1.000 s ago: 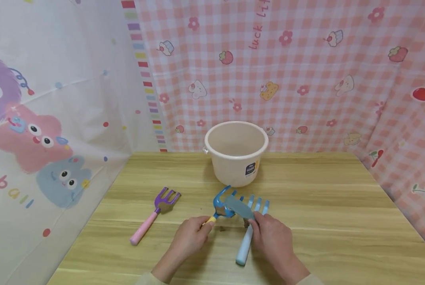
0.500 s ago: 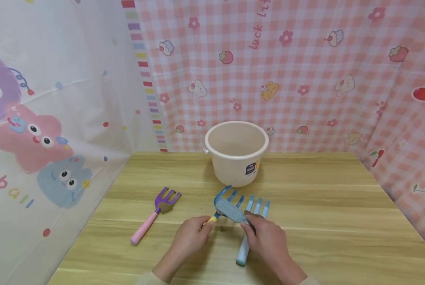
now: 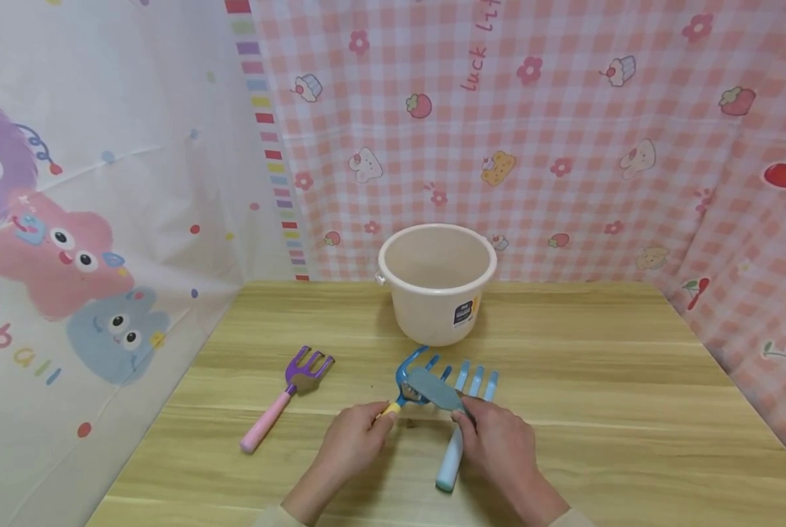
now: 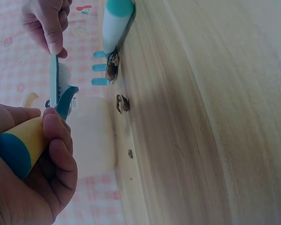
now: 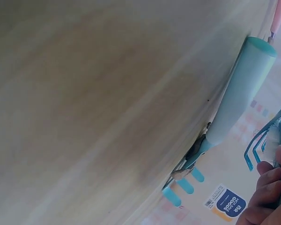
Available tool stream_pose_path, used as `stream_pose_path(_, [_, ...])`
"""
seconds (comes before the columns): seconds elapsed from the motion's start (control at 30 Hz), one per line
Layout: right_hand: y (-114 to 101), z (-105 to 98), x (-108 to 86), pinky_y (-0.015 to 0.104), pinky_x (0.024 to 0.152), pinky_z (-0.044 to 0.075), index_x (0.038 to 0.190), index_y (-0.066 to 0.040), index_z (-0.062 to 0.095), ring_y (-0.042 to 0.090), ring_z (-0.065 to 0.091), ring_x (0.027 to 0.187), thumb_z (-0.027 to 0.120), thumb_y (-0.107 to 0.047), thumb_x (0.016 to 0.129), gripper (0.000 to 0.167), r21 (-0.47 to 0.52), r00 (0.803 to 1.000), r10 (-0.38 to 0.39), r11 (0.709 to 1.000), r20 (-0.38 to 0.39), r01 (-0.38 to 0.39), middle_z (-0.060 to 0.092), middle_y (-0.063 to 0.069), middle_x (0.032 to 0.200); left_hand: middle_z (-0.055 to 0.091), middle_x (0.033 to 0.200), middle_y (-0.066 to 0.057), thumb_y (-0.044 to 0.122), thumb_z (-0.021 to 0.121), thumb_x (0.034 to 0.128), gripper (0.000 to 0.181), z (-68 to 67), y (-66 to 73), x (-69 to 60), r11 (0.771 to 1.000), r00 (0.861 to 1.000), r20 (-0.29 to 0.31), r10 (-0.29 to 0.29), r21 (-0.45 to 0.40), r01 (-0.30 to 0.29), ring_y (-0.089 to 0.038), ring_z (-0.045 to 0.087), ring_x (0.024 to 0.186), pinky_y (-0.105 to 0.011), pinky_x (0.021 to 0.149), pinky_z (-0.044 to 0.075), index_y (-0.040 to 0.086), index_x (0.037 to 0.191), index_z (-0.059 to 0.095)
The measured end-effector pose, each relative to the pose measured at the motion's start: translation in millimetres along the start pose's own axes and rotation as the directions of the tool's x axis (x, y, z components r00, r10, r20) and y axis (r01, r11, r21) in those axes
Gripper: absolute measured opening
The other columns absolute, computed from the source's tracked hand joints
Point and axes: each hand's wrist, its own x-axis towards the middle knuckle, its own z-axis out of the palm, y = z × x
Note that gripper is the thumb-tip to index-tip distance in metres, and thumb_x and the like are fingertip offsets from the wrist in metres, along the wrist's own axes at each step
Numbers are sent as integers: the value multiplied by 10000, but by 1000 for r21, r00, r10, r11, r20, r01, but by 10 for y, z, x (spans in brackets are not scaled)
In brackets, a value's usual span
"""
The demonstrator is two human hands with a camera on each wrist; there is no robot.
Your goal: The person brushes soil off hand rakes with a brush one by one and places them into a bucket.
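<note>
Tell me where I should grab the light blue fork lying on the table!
Probably by its thick, round handle, coming from the near left. The handle's end points toward you and the prongs point away. The right hand is in the way on the other side, and brown bits sit farther up where it narrows, so the handle looks cleaner.
</note>
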Motion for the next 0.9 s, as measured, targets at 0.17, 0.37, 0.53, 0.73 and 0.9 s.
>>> stream_pose_path(0.17, [25,9,4,376,465,447,1062,-143,745,271,668,660,723,-266,906,200,-38,999,-30,999,-31,29,715,51,846,449,529,100,215,547,1007,289,2,-5,-6,1000,1000,-3,16,6,-16,-26,343,416,-199,365,254,26,1155,707])
stream_pose_path(0.37, [6,-25,33,422,472,461,1037,-143,747,299,666,653,713,-267,909,181,2,997,-10,1000,-76,10,696,54,776,458,533,96,221,553,1004,290,-9,-3,-10,1000,1000,-8,9,7,-9,-31,355,423,-207,372,274,37,1168,706])
stream_pose_path(0.53, [-70,-27,24,465,573,537,1092,-123,757,314,713,804,717,-280,909,245,119,999,-36,992,-32,40,747,66,966,488,549,100,233,549,1007,279,-13,15,1,999,999,-8,39,18,-39,-35,402,442,-230,399,335,41,1123,716])
stream_pose_path(0.73, [-42,-15,18,454,544,512,1132,-173,756,299,712,782,734,-286,895,264,91,1000,15,996,-1,-15,752,58,957,474,534,105,216,550,1008,248,-40,13,-3,999,999,-34,37,17,-36,-32,391,430,-230,390,322,49,1060,726])
stream_pose_path(0.9, [-10,-17,18,414,469,452,1071,-179,762,289,681,685,739,-284,891,210,34,1000,6,999,-3,-6,734,50,846,469,534,111,212,543,1012,260,-60,7,2,999,998,-32,46,24,-45,-30,390,428,-233,389,322,40,1086,723])
